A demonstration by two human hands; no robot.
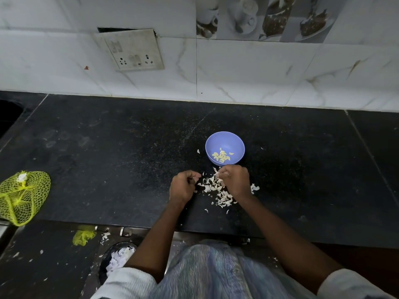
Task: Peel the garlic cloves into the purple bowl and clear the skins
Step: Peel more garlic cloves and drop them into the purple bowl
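nearest the camera, white sleeves [127,281] and a pale blue-striped garment [207,270] fill the bottom edge, with a dark round bin of white papery scraps [119,258] on the floor at lower left and a crumpled scrap of yellow netting [83,236] close by. both forearms reach over the front edge of the black speckled stone countertop [108,152]. left hand [183,187] has fingers curled in, pinching something small and thin at the fingertips; what it is cannot be told. right hand [234,180] also has fingers curled, pinching a pale strip of garlic skin [216,174] near its thumb. between and under the hands lies a loose pile of white papery garlic skins [218,192] on the counter. just beyond the right hand sits the small round purple plastic bowl [224,139], upright, holding several peeled pale-yellow garlic cloves [221,156]. far left on the counter, a yellow mesh net bag [21,197]. behind, a white marbled tile wall [259,72] with a grimy white switch and socket plate [133,50].
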